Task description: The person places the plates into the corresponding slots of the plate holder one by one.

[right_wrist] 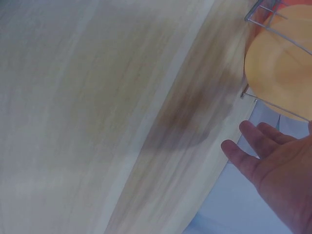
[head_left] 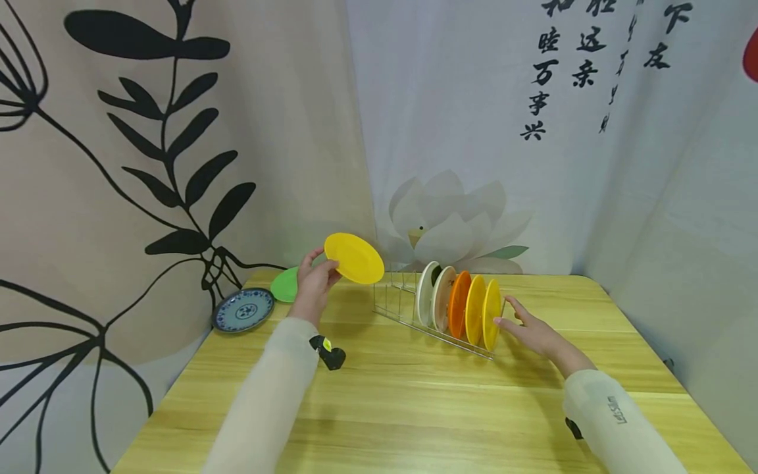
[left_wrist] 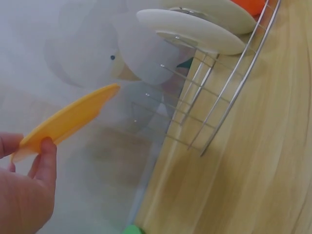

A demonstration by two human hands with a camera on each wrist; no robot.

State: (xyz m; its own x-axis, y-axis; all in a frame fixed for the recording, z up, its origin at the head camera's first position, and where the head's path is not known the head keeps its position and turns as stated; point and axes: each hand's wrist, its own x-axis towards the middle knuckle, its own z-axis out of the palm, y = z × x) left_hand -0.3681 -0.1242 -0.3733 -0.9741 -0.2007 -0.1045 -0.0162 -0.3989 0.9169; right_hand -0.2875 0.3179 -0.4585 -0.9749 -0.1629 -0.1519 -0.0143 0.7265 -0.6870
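Note:
My left hand (head_left: 316,284) pinches the edge of a yellow plate (head_left: 355,259), held in the air at the left end of a wire dish rack (head_left: 403,320). In the left wrist view the plate (left_wrist: 73,119) is tilted, with thumb and fingers at its near end. Several plates stand upright in the rack: a white plate (head_left: 425,296), a cream one (head_left: 443,299), an orange one (head_left: 458,304) and two yellow ones, the outermost (head_left: 491,315) at the right. Beside that end is my right hand (head_left: 533,332), fingers extended; whether it touches the plate is unclear.
On the left side of the wooden table (head_left: 379,408) lie a blue-and-white patterned plate (head_left: 243,309) and a green plate (head_left: 285,285), partly hidden by my left hand. Printed curtains (head_left: 284,131) hang behind the table's back edge.

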